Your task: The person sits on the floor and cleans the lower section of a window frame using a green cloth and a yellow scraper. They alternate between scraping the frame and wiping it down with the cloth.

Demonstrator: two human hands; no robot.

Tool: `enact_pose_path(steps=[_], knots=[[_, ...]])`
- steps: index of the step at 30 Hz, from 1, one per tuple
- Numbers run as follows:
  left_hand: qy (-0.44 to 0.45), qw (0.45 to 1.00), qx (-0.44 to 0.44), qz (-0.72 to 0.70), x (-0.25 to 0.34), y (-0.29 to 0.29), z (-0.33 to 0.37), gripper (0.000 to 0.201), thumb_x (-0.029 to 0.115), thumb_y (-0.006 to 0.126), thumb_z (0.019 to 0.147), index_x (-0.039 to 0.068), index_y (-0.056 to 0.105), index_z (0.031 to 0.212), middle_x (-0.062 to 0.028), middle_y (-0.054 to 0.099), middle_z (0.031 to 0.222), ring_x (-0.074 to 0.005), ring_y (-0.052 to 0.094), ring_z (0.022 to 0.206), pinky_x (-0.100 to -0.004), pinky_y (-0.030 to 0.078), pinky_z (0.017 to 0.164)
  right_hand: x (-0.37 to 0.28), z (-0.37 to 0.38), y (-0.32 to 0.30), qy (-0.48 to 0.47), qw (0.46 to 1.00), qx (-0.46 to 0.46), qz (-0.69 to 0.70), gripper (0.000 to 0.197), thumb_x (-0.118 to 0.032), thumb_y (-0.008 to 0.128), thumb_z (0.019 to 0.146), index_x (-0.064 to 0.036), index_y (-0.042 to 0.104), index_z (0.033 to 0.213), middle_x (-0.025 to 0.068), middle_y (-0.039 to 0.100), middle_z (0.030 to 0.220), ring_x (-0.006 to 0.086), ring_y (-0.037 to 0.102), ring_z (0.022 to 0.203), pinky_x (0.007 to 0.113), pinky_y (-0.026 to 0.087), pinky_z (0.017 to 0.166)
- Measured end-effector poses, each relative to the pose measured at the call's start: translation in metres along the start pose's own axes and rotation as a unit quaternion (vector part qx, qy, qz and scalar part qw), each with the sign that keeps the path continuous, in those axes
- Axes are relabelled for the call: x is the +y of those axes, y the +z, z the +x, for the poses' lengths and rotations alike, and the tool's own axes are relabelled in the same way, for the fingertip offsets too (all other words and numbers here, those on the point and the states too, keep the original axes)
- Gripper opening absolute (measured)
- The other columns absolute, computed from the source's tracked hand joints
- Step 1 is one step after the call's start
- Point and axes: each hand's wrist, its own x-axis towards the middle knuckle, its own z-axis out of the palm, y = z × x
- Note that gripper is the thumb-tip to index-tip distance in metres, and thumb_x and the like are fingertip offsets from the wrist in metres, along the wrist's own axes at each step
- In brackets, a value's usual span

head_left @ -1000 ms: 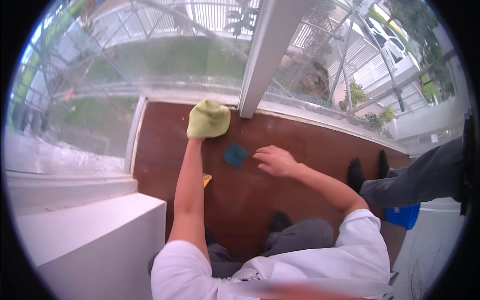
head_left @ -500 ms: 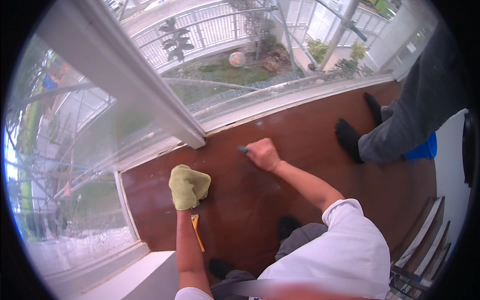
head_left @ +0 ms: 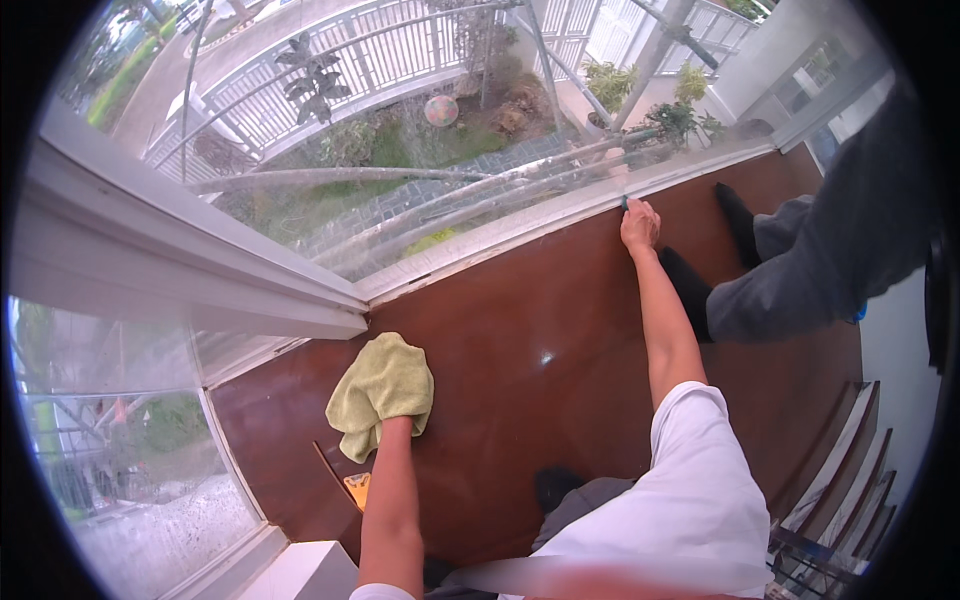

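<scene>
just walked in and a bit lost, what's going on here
A person's left hand is hidden under a yellow-green cloth on the brown floor. The right hand holds a small teal pad at the window's lower frame. A yellow tool lies by the left forearm; another person's dark-socked feet are to the right.

White slatted fence (head_left: 390, 42), round ball (head_left: 440, 111) and leafy plants (head_left: 608, 84) outdoors

Floor (head_left: 510, 320) mid-room free; black-socked foot (head_left: 686, 292) near right hand (head_left: 641, 226), gap unclear
</scene>
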Motion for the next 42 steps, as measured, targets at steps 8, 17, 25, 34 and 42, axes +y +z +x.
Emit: enact_pose_path(steps=[8, 17, 25, 34, 42], knots=[[0.006, 0.994, -0.109, -0.008, 0.006, -0.028, 0.013, 0.014, 0.023, 0.06, 0.072, 0.01, 0.06, 0.07, -0.0106, 0.062, 0.079, -0.0291, 0.06, 0.082, -0.0379, 0.047, 0.07, -0.138, -0.073, 0.008, -0.133, 0.986, 0.049, 0.083, 0.011, -0.013, 0.052, 0.079, -0.0068, 0.061, 0.081, 0.0103, 0.061, 0.094, 0.0269, 0.056, 0.094, 0.041, 0.04, 0.09], [-0.055, 0.997, -0.019, -0.053, 0.001, 0.011, 0.009, 0.011, 0.022, 0.06, 0.073, 0.011, 0.064, 0.072, -0.0097, 0.062, 0.079, -0.027, 0.061, 0.081, -0.0366, 0.048, 0.07, -0.091, -0.046, -0.012, -0.239, 0.959, 0.019, 0.152, 0.015, -0.01, 0.053, 0.079, -0.0063, 0.062, 0.091, 0.0087, 0.062, 0.1, 0.0249, 0.056, 0.103, 0.039, 0.038, 0.094], [-0.03, 0.994, -0.075, -0.08, -0.004, 0.008, 0.009, 0.017, 0.027, 0.058, 0.074, 0.01, 0.057, 0.078, -0.0108, 0.058, 0.084, -0.0306, 0.055, 0.086, -0.0401, 0.044, 0.073, -0.071, -0.042, -0.002, -0.307, 0.937, -0.018, 0.166, 0.015, -0.006, 0.053, 0.077, -0.0069, 0.062, 0.09, 0.0081, 0.063, 0.099, 0.0271, 0.057, 0.097, 0.04, 0.041, 0.092], [-0.023, 0.997, -0.072, -0.031, 0.001, -0.011, 0.017, 0.015, 0.025, 0.06, 0.072, 0.01, 0.059, 0.071, -0.0097, 0.06, 0.079, -0.028, 0.058, 0.081, -0.0383, 0.046, 0.07, -0.112, -0.051, 0.011, -0.106, 0.99, 0.052, 0.078, 0.006, -0.006, 0.047, 0.071, -0.0071, 0.049, 0.065, 0.0134, 0.05, 0.071, 0.0312, 0.049, 0.074, 0.041, 0.038, 0.075], [0.085, 0.982, -0.158, 0.059, 0.002, -0.058, 0.019, 0.008, 0.02, 0.064, 0.068, 0.013, 0.067, 0.066, -0.0073, 0.064, 0.072, -0.025, 0.064, 0.075, -0.0339, 0.05, 0.065, -0.056, -0.034, -0.003, -0.271, 0.956, -0.025, 0.111, 0.019, -0.008, 0.05, 0.077, -0.0087, 0.062, 0.091, 0.0076, 0.062, 0.102, 0.0252, 0.057, 0.096, 0.038, 0.041, 0.09]])
